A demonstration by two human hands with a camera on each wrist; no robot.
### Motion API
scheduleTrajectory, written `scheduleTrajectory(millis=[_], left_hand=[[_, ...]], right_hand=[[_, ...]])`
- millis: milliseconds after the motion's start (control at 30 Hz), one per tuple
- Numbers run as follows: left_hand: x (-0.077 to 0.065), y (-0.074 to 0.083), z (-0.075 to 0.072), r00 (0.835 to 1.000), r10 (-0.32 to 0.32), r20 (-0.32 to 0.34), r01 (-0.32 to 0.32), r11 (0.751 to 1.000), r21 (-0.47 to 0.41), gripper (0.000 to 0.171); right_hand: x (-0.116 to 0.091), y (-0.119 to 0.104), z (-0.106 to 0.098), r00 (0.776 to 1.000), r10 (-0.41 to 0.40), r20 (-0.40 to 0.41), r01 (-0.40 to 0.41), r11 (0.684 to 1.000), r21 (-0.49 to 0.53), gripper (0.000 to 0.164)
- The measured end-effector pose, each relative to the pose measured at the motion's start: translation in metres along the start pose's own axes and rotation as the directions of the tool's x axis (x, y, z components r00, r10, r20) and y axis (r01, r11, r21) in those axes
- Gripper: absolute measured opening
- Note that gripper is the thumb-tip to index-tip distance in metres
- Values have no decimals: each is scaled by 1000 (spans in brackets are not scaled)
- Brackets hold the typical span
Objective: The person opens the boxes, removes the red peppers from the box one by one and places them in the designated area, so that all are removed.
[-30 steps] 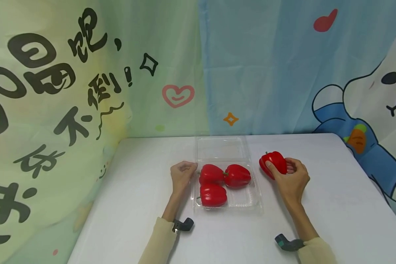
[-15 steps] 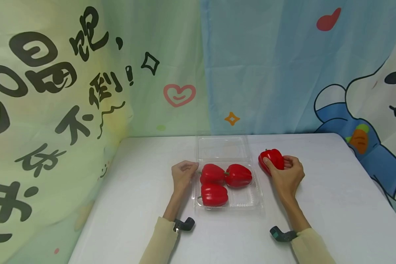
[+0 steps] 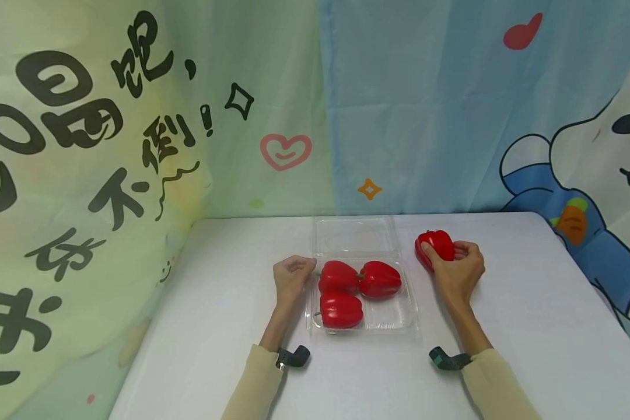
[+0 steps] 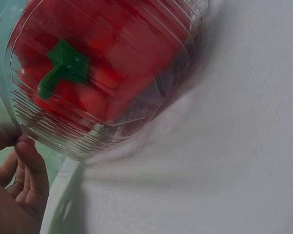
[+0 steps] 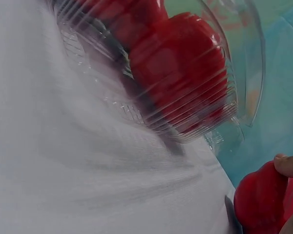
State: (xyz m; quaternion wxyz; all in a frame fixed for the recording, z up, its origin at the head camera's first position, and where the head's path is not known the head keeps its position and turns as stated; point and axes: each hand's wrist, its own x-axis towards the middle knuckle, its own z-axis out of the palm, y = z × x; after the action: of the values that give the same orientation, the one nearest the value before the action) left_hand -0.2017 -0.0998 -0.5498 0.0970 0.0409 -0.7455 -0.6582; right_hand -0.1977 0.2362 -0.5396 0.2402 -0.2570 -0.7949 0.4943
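In the head view a clear plastic clamshell box [image 3: 388, 318] lies with its lid [image 3: 354, 236] folded back. Inside it sit three red bell peppers: one at back left [image 3: 338, 276], one at back right [image 3: 380, 280] and one at front left [image 3: 341, 310]. My left hand [image 3: 291, 280] pinches the box's left rim between thumb and finger, which the left wrist view confirms. To the right of the box, my right hand [image 3: 459, 274] grips another red bell pepper [image 3: 441, 244], thumb on its near side. In the right wrist view this pepper [image 5: 261, 200] shows at the lower right corner.
A white cloth-covered table [image 3: 215, 291] carries everything. Behind it hangs a printed curtain [image 3: 430, 116] that meets the table's back edge. A dark wrist camera [image 3: 448, 360] is strapped on the right wrist, another [image 3: 294, 356] on the left.
My right hand has moved slightly left, and the pepper it grips has shifted a little toward the table's back. The left hand and the box's peppers stay in place.
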Motion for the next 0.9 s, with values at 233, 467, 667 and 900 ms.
scheduleTrajectory(millis=[233, 467, 667, 900], left_hand=[[0, 1, 0, 1000, 20, 6, -20, 1000, 6, 18], [0, 2, 0, 1000, 22, -14, -22, 1000, -5, 18], [-1, 1, 0, 1000, 23, -15, -23, 999, -24, 16], [0, 0, 0, 1000, 18, 4, -18, 1000, 0, 19]], right_hand=[[5, -3, 6, 1000, 14, 2, -14, 1000, 7, 76], [8, -5, 12, 1000, 7, 3, -7, 1000, 12, 77], [12, -8, 17, 1000, 3, 4, -3, 1000, 10, 77], [14, -9, 22, 999, 32, -4, -32, 999, -15, 77]])
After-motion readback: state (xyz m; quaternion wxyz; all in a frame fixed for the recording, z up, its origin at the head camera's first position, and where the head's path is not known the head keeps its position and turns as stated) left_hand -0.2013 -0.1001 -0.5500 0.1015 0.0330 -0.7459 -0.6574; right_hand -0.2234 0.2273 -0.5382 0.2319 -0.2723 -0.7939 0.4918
